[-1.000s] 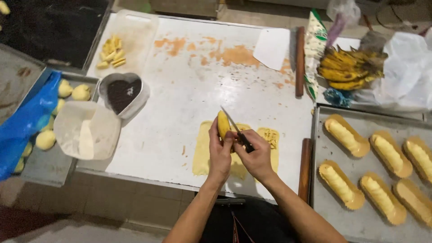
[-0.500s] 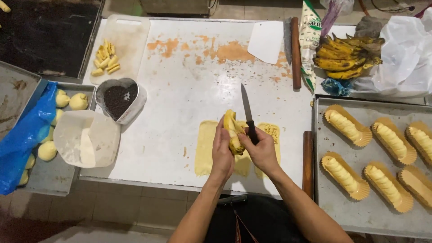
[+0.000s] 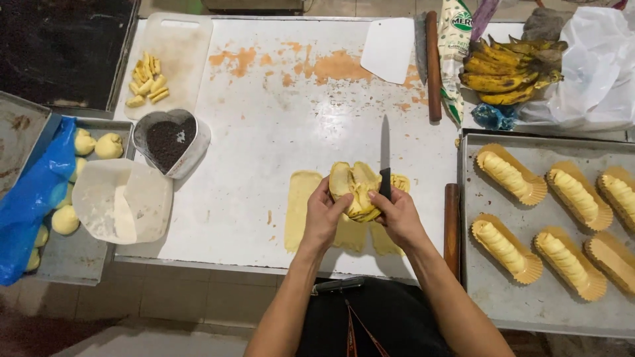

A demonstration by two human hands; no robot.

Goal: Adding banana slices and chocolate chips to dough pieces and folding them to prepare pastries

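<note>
Both hands meet over a flattened yellow dough sheet (image 3: 301, 205) on the white table (image 3: 278, 132). My left hand (image 3: 324, 215) cups a folded lump of yellow dough (image 3: 354, 188) from the left side. My right hand (image 3: 397, 215) presses the same lump from the right and also grips a black-handled knife (image 3: 385, 152), whose blade points away from me, up the table.
A metal tray (image 3: 489, 277) at right holds several rolled dough pieces in paper cases (image 3: 506, 175). Bananas (image 3: 503, 69), two wooden rolling pins (image 3: 432, 63), a white scraper (image 3: 389, 47) lie behind. At left: heart-shaped tin of dark filling (image 3: 169, 139), banana slices (image 3: 147, 79), dough balls (image 3: 106, 145), blue plastic (image 3: 33, 198).
The dough has gone from a narrow upright piece to a wider folded lump between both hands. The knife blade has swung from slanting left to pointing straight away from me.
</note>
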